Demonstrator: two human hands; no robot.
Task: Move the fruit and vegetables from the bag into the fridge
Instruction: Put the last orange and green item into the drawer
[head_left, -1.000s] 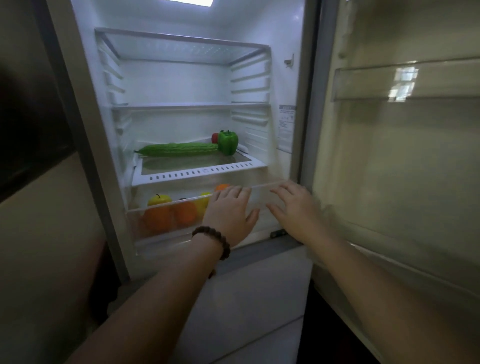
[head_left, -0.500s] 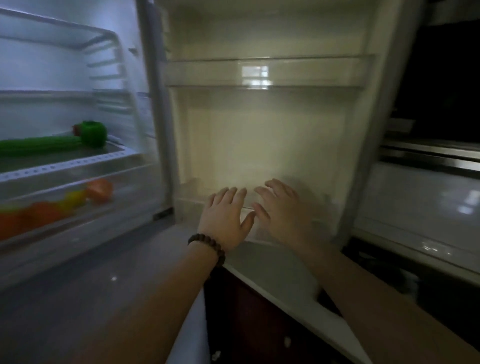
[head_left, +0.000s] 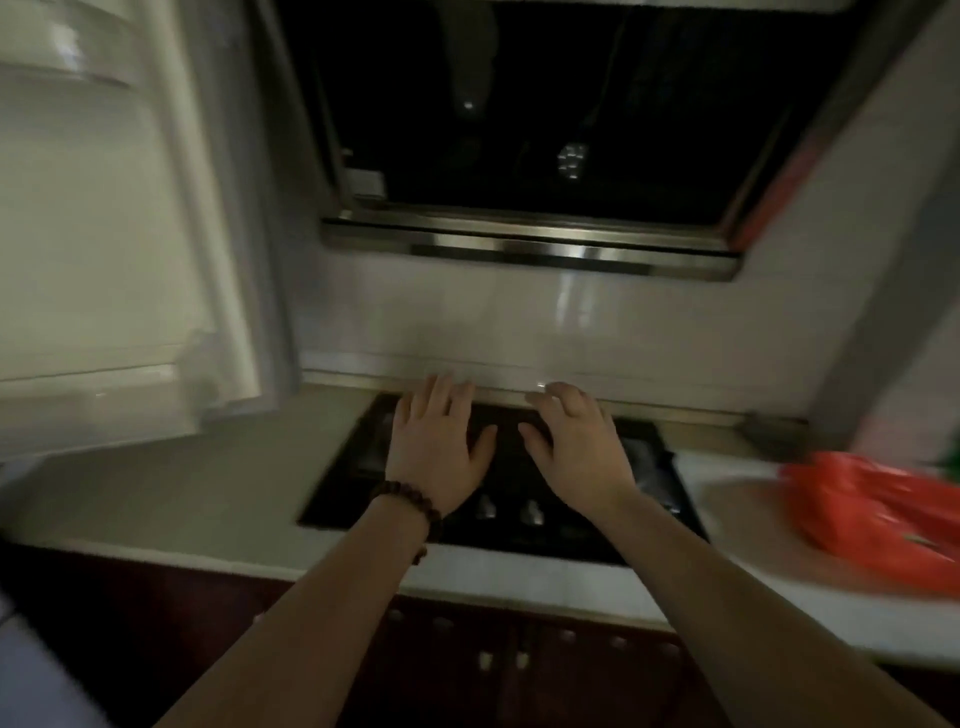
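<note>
Both empty, fingers spread wide: left hand, right hand over hob, likely heading for red bag on desk

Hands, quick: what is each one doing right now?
Left hand: open, fingers spread, holding nothing.
Right hand: open, fingers relaxed, holding nothing.

Dim, blurry kitchen view with soft light and smeared edges.

The scene is underexposed and grainy. The window is nearly black, with two small pale glints in the glass. A bright streak of glare runs along its metal sill, and a fainter sheen shows on the tiled wall. The fridge door and red bag are motion-blurred. Straight lines bow towards the corners. The left hand and right hand look fairly sharp.
</note>
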